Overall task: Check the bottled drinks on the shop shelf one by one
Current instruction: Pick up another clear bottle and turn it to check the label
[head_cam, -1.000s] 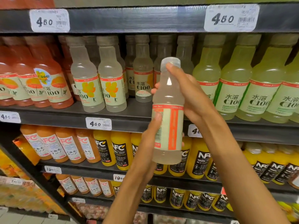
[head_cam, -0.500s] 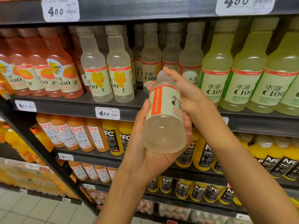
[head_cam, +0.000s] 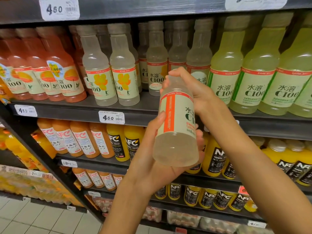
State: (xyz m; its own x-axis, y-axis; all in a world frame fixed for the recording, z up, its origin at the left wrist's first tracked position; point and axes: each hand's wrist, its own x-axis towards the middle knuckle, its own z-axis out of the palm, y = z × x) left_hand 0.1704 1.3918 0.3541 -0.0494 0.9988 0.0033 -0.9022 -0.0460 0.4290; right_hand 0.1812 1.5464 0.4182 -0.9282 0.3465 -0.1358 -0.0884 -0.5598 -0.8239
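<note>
1. Head view, the step in hand: one pale cloudy bottle (head_cam: 176, 122) is held out in front of the shelf (head_cam: 128, 115), tilted so that its base faces the camera and its neck points toward the row behind it. It appears to be under inspection, with the label's orange stripe turned to view.
2. The left hand (head_cam: 152, 159) is wrapped round the bottle's lower part, thumb laid on the label and fingers curled behind the base. The right hand (head_cam: 194, 93) is closed over the neck and cap, which are hidden by it.
3. The next move, as judged: the bottle is to be stood back upright in the gap behind it on the shelf, among the pale bottles (head_cam: 157, 65), and a neighbour taken. A steady two-handed tilt is called for.
4. On the shelf's front edge a price tag (head_cam: 111, 117) is fixed. Orange bottles (head_cam: 64, 78) stand to the bottle's left, green bottles (head_cam: 256, 78) to its right, and juice bottles (head_cam: 118, 142) below. A tiled floor (head_cam: 42, 220) is seen at the shelf's foot.
</note>
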